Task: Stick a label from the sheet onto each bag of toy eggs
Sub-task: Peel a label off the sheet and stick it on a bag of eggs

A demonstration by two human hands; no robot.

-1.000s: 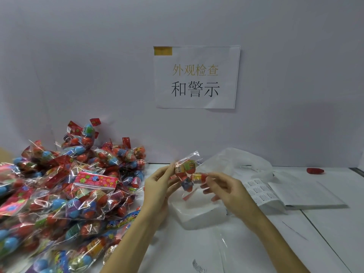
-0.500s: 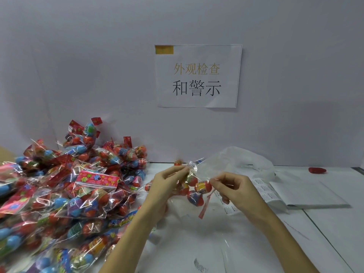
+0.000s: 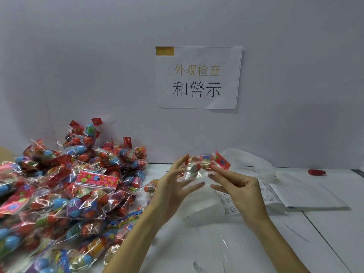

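A small clear bag of toy eggs [image 3: 204, 163] with a red flowered header is held up above the table between both hands. My left hand [image 3: 173, 186] has its fingers spread and its fingertips pinch the bag's left end. My right hand [image 3: 236, 186] pinches the bag's right part between thumb and forefinger. The label sheets [image 3: 266, 196], white with small printed labels, lie on the table just right of my right hand. A big heap of egg bags [image 3: 65, 194] fills the left side of the table.
A white table [image 3: 325, 233] runs to a grey wall with a printed paper sign [image 3: 199, 77]. Crumpled clear plastic [image 3: 254, 162] lies behind the hands. A small red object [image 3: 316, 172] sits at the far right. A loose label scrap [image 3: 199, 266] lies near the front edge.
The bag has been turned and lifted: its red header, hanging down half a second ago, now points up and right. Both hands rose slightly, and the left fingers spread.
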